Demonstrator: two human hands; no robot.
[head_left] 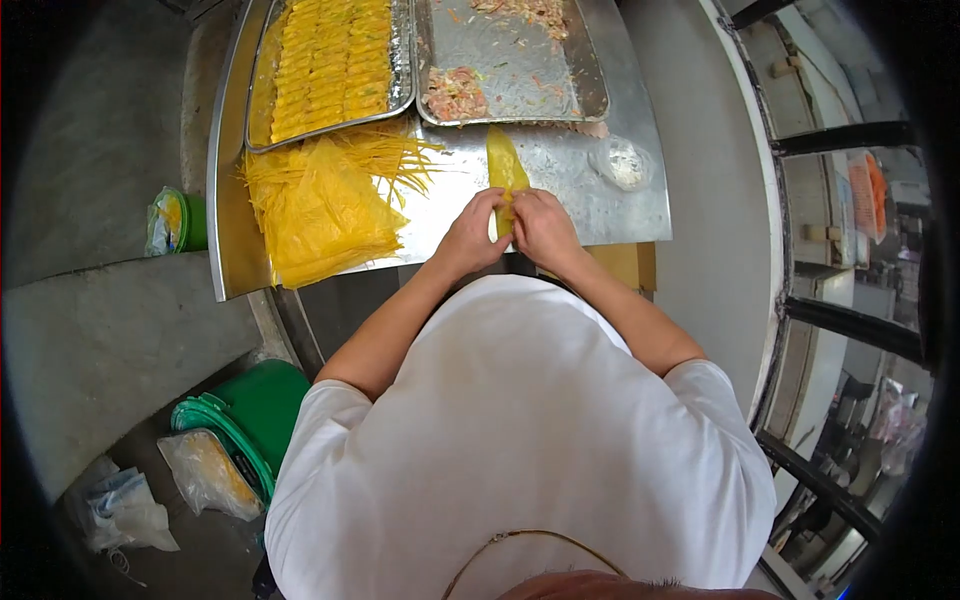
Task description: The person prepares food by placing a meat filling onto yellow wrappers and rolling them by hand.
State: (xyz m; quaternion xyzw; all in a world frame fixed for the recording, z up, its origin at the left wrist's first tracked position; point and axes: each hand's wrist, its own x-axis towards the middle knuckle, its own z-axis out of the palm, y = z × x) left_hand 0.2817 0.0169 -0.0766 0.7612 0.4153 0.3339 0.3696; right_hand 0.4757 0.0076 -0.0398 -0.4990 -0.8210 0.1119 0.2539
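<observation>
A strip of thin yellow wrapper (504, 158) lies lengthwise on the metal table, its pointed end toward the trays. My left hand (474, 236) is closed on its near part from the left, the fingers pinched together. From the other side my right hand (545, 228) grips the same part, and the two hands nearly touch. Whatever is inside the wrapper there is hidden by my fingers. To the left sits a stack of yellow wrapper sheets (325, 215) with frayed strips. Beyond my hands, a metal tray (510, 70) holds shredded filling (455, 93).
A second tray (328, 133) at the back left carries rows of yellow rolls (335, 65). A clear plastic bag or bowl (622, 163) rests at the table's right. Green buckets (262, 405) and plastic bags stand on the floor at left. Black bars (850, 138) run along the right side.
</observation>
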